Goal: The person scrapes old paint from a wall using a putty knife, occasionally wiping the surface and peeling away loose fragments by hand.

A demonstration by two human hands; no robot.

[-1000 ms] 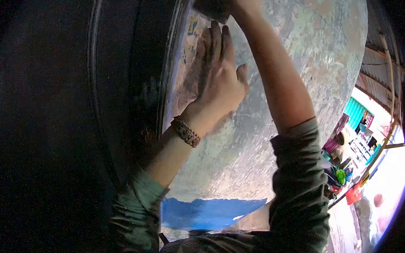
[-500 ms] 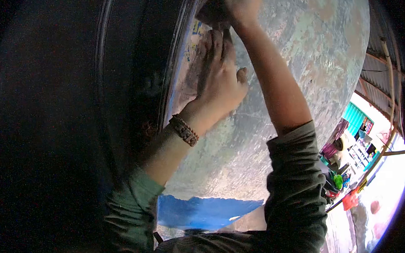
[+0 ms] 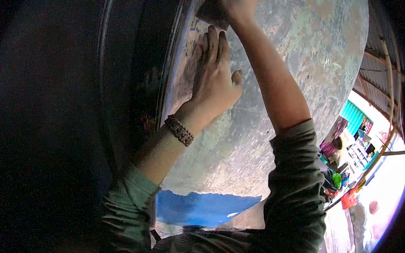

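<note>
A large curved metal panel (image 3: 282, 82), patchy grey, green and brown with worn paint, fills the middle of the view. My left hand (image 3: 217, 80) lies on it with fingers stretched out, holding nothing; a dark braided bracelet (image 3: 179, 130) circles that wrist. Above its fingertips, my right hand (image 3: 241, 3) presses a dark flat piece that looks like sandpaper (image 3: 213, 10) to the panel beside its left edge. The right fingers are partly cut off by the top of the frame.
A dark panel with a ridged trim edge (image 3: 166, 83) borders the worn metal on the left. Lower down is a band of blue paint (image 3: 201, 208). Bamboo poles (image 3: 389, 73), a corrugated roof and a cluttered stall with a teal shutter (image 3: 353, 116) appear at the right.
My left hand has slid slightly left, its fingers a little more spread. My right hand and the sandpaper have shifted slightly left.
</note>
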